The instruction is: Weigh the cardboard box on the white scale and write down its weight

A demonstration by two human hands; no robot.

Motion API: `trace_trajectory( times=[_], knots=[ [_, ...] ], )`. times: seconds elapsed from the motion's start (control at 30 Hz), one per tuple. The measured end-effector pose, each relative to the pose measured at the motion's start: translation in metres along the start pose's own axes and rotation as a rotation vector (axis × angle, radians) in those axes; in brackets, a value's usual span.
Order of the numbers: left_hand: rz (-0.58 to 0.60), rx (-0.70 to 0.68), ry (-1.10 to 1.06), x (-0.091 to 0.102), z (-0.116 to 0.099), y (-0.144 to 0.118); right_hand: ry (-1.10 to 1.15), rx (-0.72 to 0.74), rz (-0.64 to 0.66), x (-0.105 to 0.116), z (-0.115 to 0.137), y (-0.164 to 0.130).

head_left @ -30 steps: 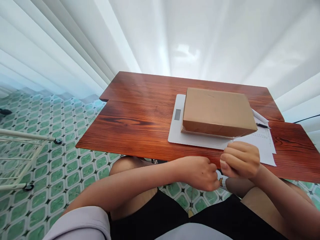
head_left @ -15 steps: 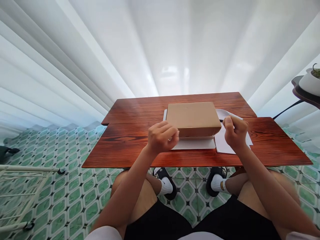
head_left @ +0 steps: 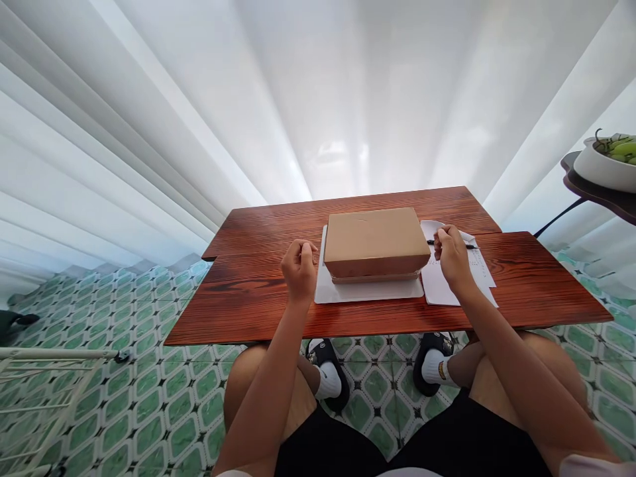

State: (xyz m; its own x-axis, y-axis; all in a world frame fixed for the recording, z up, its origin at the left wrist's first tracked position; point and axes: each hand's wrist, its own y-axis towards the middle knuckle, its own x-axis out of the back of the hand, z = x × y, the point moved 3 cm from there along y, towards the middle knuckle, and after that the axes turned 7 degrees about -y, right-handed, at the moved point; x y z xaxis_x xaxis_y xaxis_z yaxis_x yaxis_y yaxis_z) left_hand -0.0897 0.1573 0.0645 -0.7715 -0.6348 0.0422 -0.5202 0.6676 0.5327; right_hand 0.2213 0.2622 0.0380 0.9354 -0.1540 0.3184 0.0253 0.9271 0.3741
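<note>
A closed brown cardboard box (head_left: 375,235) lies on a thin white board or laptop-like slab (head_left: 368,291) on the wooden table. Just left of the box, my left hand (head_left: 299,271) is raised in a loose fist, apart from the cardboard, with nothing visible in it. My right hand (head_left: 453,262) is also curled closed, to the right of the box and above white paper sheets (head_left: 440,288) with writing. A black pen (head_left: 471,247) lies on the sheets, partly hidden behind the right hand; I see no grip on it.
The reddish-brown table (head_left: 238,285) has a stepped edge on both sides. A white bowl of green fruit (head_left: 609,165) stands on a dark shelf at the right. White curtains (head_left: 322,99) hang behind. A pale metal rack (head_left: 54,377) stands on the tiled floor at the left.
My left hand has moved left, away from the box's front corner, and turned more upright. My right fist has turned inward, and more of the pen shows. The view has shifted slightly.
</note>
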Motion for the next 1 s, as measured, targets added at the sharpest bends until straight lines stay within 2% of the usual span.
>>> trace_trajectory(
  times=[0.1,0.23,0.33,0.43,0.67,1.0],
  knots=[
    [-0.005,0.054,-0.071,-0.010,0.009,0.000,0.031,-0.107,-0.013,-0.003,-0.004,-0.001],
    [0.083,0.276,-0.265,-0.024,0.021,-0.004,0.125,-0.224,0.107,-0.010,-0.003,-0.010],
    [0.133,0.400,-0.340,-0.030,0.021,-0.009,0.136,-0.277,0.194,-0.013,0.002,-0.016],
    [0.176,0.463,-0.336,-0.031,0.015,-0.012,0.097,-0.298,0.218,-0.014,0.009,-0.020],
    [0.230,0.479,-0.259,-0.035,0.000,-0.018,0.076,-0.173,0.302,-0.020,0.017,-0.022],
    [0.207,0.501,-0.283,-0.037,0.010,-0.018,-0.016,-0.052,0.242,-0.023,0.017,-0.025]
  ],
)
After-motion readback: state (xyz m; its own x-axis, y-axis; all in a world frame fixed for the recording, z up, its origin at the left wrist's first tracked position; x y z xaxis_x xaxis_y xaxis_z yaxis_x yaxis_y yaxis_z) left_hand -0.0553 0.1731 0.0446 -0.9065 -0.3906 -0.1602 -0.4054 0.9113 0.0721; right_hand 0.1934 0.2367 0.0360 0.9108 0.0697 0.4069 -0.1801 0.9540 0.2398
